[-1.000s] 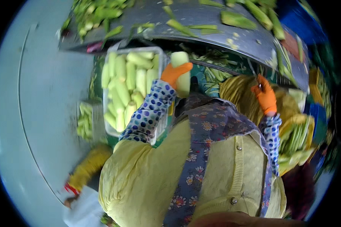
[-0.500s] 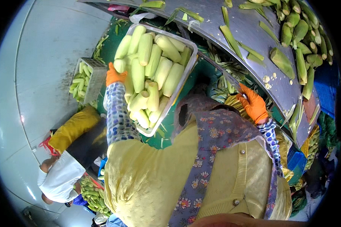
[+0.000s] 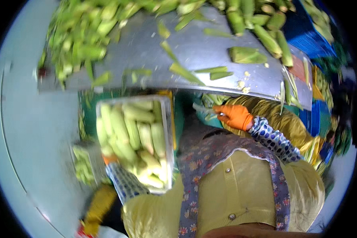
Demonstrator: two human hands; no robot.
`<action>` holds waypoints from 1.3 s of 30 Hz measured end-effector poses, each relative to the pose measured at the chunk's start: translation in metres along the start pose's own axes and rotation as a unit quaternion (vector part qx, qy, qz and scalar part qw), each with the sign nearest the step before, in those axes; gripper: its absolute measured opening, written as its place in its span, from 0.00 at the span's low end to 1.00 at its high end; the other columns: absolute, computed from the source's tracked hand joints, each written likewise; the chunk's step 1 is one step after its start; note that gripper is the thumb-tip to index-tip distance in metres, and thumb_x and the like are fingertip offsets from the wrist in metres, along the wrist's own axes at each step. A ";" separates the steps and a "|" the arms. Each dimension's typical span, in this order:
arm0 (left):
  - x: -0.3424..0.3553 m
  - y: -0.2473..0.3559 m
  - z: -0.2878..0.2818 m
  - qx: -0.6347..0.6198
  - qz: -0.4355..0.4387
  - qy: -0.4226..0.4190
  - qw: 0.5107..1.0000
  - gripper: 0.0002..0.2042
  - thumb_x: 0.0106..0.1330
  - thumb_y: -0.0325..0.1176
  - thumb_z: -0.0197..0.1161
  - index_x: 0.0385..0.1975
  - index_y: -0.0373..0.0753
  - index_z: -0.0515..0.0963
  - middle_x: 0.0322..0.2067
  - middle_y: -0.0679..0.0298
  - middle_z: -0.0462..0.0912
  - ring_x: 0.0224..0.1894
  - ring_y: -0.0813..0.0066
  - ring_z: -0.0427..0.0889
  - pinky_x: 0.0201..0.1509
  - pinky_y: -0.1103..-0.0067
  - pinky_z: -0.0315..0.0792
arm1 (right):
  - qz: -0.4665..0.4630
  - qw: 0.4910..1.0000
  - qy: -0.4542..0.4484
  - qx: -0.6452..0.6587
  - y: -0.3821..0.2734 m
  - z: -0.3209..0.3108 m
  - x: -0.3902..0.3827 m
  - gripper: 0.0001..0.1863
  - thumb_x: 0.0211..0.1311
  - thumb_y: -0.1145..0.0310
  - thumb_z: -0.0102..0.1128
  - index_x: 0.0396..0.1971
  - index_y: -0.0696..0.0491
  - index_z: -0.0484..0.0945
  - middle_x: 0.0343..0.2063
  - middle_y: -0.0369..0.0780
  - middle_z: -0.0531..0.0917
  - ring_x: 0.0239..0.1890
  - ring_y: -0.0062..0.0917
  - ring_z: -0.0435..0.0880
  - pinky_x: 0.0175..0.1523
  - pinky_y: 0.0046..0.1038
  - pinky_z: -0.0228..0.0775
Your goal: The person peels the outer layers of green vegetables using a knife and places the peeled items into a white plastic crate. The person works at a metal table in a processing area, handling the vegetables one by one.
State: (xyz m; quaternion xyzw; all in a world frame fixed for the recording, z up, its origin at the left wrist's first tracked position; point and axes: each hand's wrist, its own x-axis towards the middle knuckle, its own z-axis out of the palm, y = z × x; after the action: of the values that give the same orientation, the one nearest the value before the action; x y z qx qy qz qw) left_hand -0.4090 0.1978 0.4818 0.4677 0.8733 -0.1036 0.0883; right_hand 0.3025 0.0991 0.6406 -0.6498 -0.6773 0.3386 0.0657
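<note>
A full, likely heavy, stiff tray [image 3: 168, 119] of corn [image 3: 135, 135] is gripped underneath by the left hand [image 3: 109, 159]; right hand [image 3: 234, 116] apparently pinches a husk [image 3: 204, 109].

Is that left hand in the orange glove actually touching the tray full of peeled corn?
Touching. The head view shows the left hand at the tray's left edge, orange glove pressed against it with no gap, though blurred.

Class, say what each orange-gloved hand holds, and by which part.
Left hand: the clear plastic tray of peeled pale corn cobs, gripped at its left edge. Right hand: touching green husk strips; grip unclear.
</note>
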 end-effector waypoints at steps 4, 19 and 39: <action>-0.006 -0.015 -0.008 0.026 0.033 -0.009 0.999 0.39 0.60 0.53 0.72 0.68 0.42 0.66 0.63 0.53 0.76 0.63 0.54 0.78 0.64 0.64 0.76 | -0.029 1.000 0.011 0.000 0.004 -0.004 -0.004 0.23 0.68 0.56 0.62 0.60 0.44 0.79 0.50 0.43 0.86 0.48 0.41 0.87 0.52 0.40 0.79; -0.051 -0.084 0.010 -0.301 -0.137 -0.178 0.927 0.33 0.65 0.58 0.64 0.64 0.41 0.72 0.60 0.53 0.79 0.58 0.56 0.82 0.57 0.62 0.80 | -0.104 0.994 -0.034 0.013 -0.025 0.037 0.018 0.21 0.67 0.61 0.67 0.59 0.48 0.79 0.45 0.45 0.87 0.46 0.42 0.86 0.50 0.38 0.78; 0.025 -0.012 0.029 0.101 0.009 -0.032 0.994 0.24 0.73 0.48 0.57 0.63 0.40 0.75 0.58 0.52 0.80 0.58 0.52 0.80 0.62 0.62 0.75 | 0.014 1.000 0.016 -0.023 -0.006 0.011 0.009 0.21 0.67 0.55 0.60 0.58 0.44 0.81 0.45 0.43 0.88 0.45 0.41 0.87 0.49 0.38 0.80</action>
State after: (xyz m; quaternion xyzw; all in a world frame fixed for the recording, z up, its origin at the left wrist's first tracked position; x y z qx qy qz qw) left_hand -0.4305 0.2036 0.4486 0.4782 0.8511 -0.2055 0.0693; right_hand 0.2903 0.1035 0.6329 -0.6655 -0.6751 0.3134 0.0565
